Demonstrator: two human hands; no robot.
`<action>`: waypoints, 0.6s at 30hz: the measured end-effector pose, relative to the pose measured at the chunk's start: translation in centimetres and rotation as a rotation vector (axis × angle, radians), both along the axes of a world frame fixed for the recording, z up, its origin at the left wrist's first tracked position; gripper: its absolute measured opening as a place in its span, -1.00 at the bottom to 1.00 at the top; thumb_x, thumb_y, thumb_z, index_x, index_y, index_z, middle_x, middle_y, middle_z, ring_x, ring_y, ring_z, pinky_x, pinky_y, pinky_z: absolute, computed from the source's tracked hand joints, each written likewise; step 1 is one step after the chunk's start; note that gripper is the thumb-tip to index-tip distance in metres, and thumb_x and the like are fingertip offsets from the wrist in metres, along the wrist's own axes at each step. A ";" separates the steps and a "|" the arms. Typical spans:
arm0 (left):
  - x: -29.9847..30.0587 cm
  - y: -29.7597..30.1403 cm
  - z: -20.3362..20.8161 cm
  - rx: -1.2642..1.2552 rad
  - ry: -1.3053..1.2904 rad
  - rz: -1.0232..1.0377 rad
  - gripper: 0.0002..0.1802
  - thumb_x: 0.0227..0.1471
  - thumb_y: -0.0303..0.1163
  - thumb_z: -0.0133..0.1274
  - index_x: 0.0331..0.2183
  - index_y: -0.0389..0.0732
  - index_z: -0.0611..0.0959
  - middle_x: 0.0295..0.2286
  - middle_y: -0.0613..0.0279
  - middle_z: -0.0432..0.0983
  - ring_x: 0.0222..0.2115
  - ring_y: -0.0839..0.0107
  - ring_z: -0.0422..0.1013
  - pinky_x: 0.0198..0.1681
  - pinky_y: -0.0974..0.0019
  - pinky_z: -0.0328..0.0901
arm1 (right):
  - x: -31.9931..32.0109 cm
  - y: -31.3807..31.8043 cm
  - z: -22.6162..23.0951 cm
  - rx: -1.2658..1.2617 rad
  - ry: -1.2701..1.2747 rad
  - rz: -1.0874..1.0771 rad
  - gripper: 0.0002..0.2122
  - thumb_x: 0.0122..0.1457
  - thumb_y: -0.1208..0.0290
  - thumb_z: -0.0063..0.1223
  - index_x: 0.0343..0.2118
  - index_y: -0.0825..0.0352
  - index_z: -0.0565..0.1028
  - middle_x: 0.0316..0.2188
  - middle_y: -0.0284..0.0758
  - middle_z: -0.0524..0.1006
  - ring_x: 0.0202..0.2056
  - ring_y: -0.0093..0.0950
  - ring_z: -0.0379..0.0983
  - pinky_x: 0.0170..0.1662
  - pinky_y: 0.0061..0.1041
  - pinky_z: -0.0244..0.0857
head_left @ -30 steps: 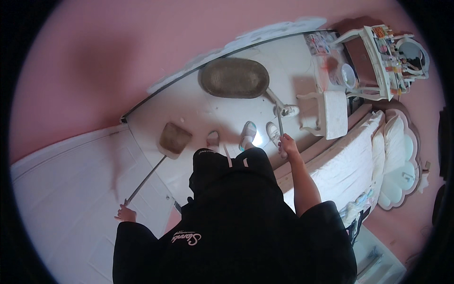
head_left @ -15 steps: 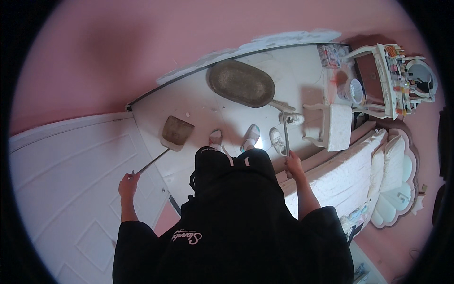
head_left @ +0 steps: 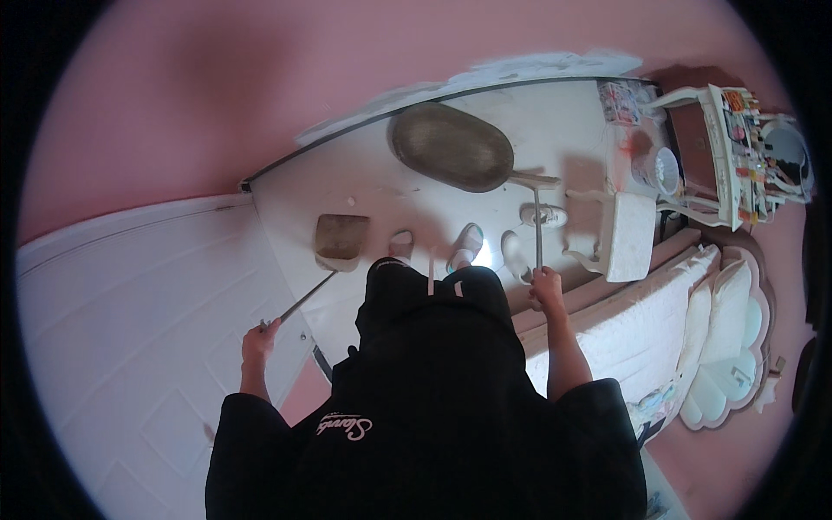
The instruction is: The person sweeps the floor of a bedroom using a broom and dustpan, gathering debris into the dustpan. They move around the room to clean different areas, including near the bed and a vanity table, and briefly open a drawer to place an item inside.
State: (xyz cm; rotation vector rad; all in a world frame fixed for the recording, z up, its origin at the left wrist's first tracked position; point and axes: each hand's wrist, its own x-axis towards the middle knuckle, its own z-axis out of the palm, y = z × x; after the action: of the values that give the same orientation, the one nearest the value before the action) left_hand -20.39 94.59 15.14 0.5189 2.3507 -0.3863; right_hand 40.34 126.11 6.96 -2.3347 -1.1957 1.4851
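Note:
My left hand [head_left: 258,341] is closed around the end of a long thin handle. A dustpan [head_left: 341,237], brownish inside, is at the far end of that handle, low over or on the floor near my left foot; I cannot tell whether it touches. On the right, my right hand [head_left: 546,288] grips the handle of a broom [head_left: 538,230]. The broom's pale, flat head lies crosswise on the floor, beside the right end of a grey-brown oval mat [head_left: 452,146]. Under the broom handle is a white shoe [head_left: 544,216], with another shoe [head_left: 515,254] nearer me. A small pale scrap [head_left: 351,201] lies beyond the dustpan.
A white door [head_left: 147,321] stands at the left, and a pink wall [head_left: 260,104] runs along the far side. To the right are a white stool [head_left: 631,236], a wastebasket [head_left: 663,170], a cluttered dressing table [head_left: 724,152] and a bed [head_left: 624,312].
The dustpan has swung slightly right and turned straighter. The broom head has shifted a little and turned more level, its handle now closer to upright in view. Both hands keep their grip.

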 end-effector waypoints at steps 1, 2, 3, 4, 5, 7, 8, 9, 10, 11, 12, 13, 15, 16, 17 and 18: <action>0.6 0.1 0.6 0.002 0.025 0.025 -0.26 -0.09 0.36 0.00 -0.36 -0.22 0.69 -0.37 -0.05 0.60 -0.25 -0.03 0.51 -0.19 0.04 0.37 | 0.1 0.4 0.3 0.008 0.001 0.002 -0.76 0.12 0.36 -0.09 -0.49 0.49 0.41 -0.67 -0.11 0.45 -0.67 -0.29 0.46 -0.64 -0.33 0.35; 1.1 -0.7 0.6 -0.003 0.046 0.003 -0.28 -0.08 0.34 0.00 -0.37 -0.21 0.69 -0.38 -0.05 0.60 -0.26 -0.02 0.51 -0.19 0.04 0.37 | 0.5 0.5 0.2 0.009 0.002 -0.009 -0.76 0.12 0.36 -0.09 -0.49 0.49 0.41 -0.67 -0.10 0.45 -0.66 -0.29 0.46 -0.64 -0.33 0.35; 1.5 -1.8 0.2 -0.011 0.070 -0.014 -0.30 -0.08 0.32 0.00 -0.38 -0.20 0.69 -0.40 -0.04 0.60 -0.27 -0.02 0.51 -0.20 0.04 0.37 | 0.9 0.6 0.0 0.006 0.006 -0.015 -0.77 0.12 0.36 -0.09 -0.48 0.49 0.41 -0.67 -0.10 0.46 -0.66 -0.29 0.47 -0.65 -0.33 0.35; 1.9 -3.0 0.1 -0.022 0.094 -0.030 -0.32 -0.07 0.31 0.00 -0.39 -0.19 0.69 -0.41 -0.04 0.60 -0.28 -0.01 0.51 -0.20 0.05 0.37 | 1.3 0.9 -0.3 0.002 0.010 -0.019 -0.77 0.12 0.36 -0.09 -0.48 0.48 0.41 -0.66 -0.09 0.46 -0.65 -0.29 0.48 -0.65 -0.33 0.34; 2.3 -3.0 0.6 -0.039 0.094 -0.024 -0.36 -0.06 0.27 0.01 -0.39 -0.18 0.69 -0.42 -0.02 0.60 -0.29 0.00 0.51 -0.21 0.05 0.38 | 2.2 1.0 -1.1 0.017 0.002 0.011 -0.78 0.14 0.35 -0.08 -0.44 0.46 0.41 -0.65 -0.17 0.43 -0.70 -0.39 0.40 -0.69 -0.37 0.30; 3.3 -2.3 1.2 -0.071 0.095 -0.002 -0.43 -0.06 0.21 0.02 -0.39 -0.15 0.69 -0.44 0.01 0.60 -0.30 0.02 0.52 -0.22 0.06 0.38 | 2.8 2.1 -2.4 0.033 0.007 0.060 -0.79 0.16 0.32 -0.05 -0.40 0.42 0.38 -0.66 -0.28 0.38 -0.77 -0.48 0.31 -0.73 -0.42 0.24; 3.5 -2.3 1.4 -0.074 0.100 0.001 -0.45 -0.06 0.18 0.03 -0.39 -0.14 0.69 -0.44 0.02 0.61 -0.31 0.02 0.52 -0.22 0.06 0.38 | 2.2 2.8 -1.8 0.046 -0.048 0.039 -0.77 0.16 0.31 -0.02 -0.30 0.42 0.43 -0.67 -0.30 0.37 -0.77 -0.49 0.30 -0.74 -0.44 0.23; 3.7 -2.4 1.7 -0.076 0.105 0.001 -0.48 -0.07 0.15 0.03 -0.39 -0.14 0.69 -0.44 0.03 0.61 -0.31 0.02 0.52 -0.22 0.06 0.39 | 2.8 3.6 -2.9 0.028 -0.048 0.076 -0.75 0.16 0.31 -0.02 -0.22 0.41 0.45 -0.67 -0.31 0.37 -0.77 -0.50 0.30 -0.74 -0.45 0.21; 3.8 -2.5 1.9 -0.079 0.109 -0.001 -0.51 -0.07 0.12 0.03 -0.39 -0.13 0.69 -0.44 0.05 0.61 -0.32 0.03 0.52 -0.22 0.07 0.39 | 2.9 4.5 -3.4 0.010 -0.049 0.110 -0.71 0.16 0.30 -0.02 -0.14 0.40 0.46 -0.67 -0.31 0.37 -0.77 -0.50 0.30 -0.75 -0.46 0.20; 4.4 -2.5 2.0 -0.072 0.118 0.006 -0.52 -0.07 0.11 0.03 -0.39 -0.13 0.69 -0.44 0.05 0.61 -0.32 0.02 0.52 -0.22 0.07 0.39 | 2.8 5.1 -3.3 0.019 -0.057 0.098 -0.69 0.16 0.30 -0.02 -0.10 0.39 0.45 -0.67 -0.32 0.37 -0.77 -0.51 0.30 -0.75 -0.46 0.19; 4.8 -2.4 2.3 -0.065 0.127 0.010 -0.53 -0.08 0.09 0.04 -0.39 -0.13 0.69 -0.44 0.05 0.61 -0.32 0.02 0.52 -0.22 0.06 0.39 | 2.7 5.7 -3.2 0.029 -0.066 0.083 -0.66 0.17 0.29 -0.02 -0.05 0.37 0.44 -0.68 -0.33 0.37 -0.77 -0.52 0.30 -0.75 -0.45 0.18; 5.1 -2.3 2.5 -0.057 0.136 0.011 -0.54 -0.08 0.08 0.04 -0.40 -0.12 0.69 -0.45 0.05 0.61 -0.32 0.02 0.52 -0.23 0.06 0.39 | 2.7 6.1 -3.0 0.040 -0.075 0.066 -0.64 0.17 0.28 -0.01 -0.01 0.36 0.43 -0.68 -0.34 0.37 -0.77 -0.52 0.30 -0.75 -0.45 0.17; 5.5 -2.3 2.3 -0.068 0.121 0.011 -0.54 -0.08 0.09 0.04 -0.38 -0.11 0.69 -0.43 0.05 0.61 -0.31 0.03 0.52 -0.22 0.05 0.39 | 1.2 6.2 -0.9 0.063 -0.107 0.114 -0.69 0.17 0.30 -0.06 -0.09 0.38 0.46 -0.68 -0.30 0.42 -0.74 -0.49 0.35 -0.70 -0.42 0.24; 5.5 -2.1 1.9 -0.073 0.111 0.007 -0.54 -0.07 0.09 0.05 -0.37 -0.11 0.68 -0.42 0.05 0.61 -0.30 0.03 0.52 -0.22 0.05 0.39 | 0.7 6.3 -0.3 0.074 -0.127 0.135 -0.71 0.18 0.31 -0.08 -0.12 0.39 0.47 -0.68 -0.27 0.44 -0.72 -0.47 0.38 -0.67 -0.41 0.27; 5.3 -2.5 1.3 -0.055 0.093 0.008 -0.53 -0.07 0.10 0.05 -0.35 -0.10 0.68 -0.41 0.05 0.61 -0.29 0.03 0.51 -0.22 0.05 0.39 | 1.4 5.7 -0.5 0.140 -0.132 0.184 -0.69 0.19 0.30 -0.08 -0.08 0.36 0.45 -0.68 -0.32 0.41 -0.74 -0.51 0.33 -0.70 -0.44 0.22; 5.4 -3.3 0.7 -0.039 0.081 0.013 -0.52 -0.07 0.12 0.06 -0.33 -0.09 0.67 -0.40 0.05 0.61 -0.29 0.04 0.51 -0.21 0.05 0.39 | 2.5 4.5 -0.8 0.206 -0.131 0.235 -0.68 0.21 0.30 -0.08 -0.03 0.34 0.43 -0.67 -0.36 0.39 -0.77 -0.54 0.27 -0.73 -0.48 0.17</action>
State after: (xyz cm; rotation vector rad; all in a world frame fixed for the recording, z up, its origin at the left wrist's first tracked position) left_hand -15.00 91.27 15.82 0.4779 2.4185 -0.4542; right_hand 42.80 130.60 6.20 -2.2451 -1.6217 1.2156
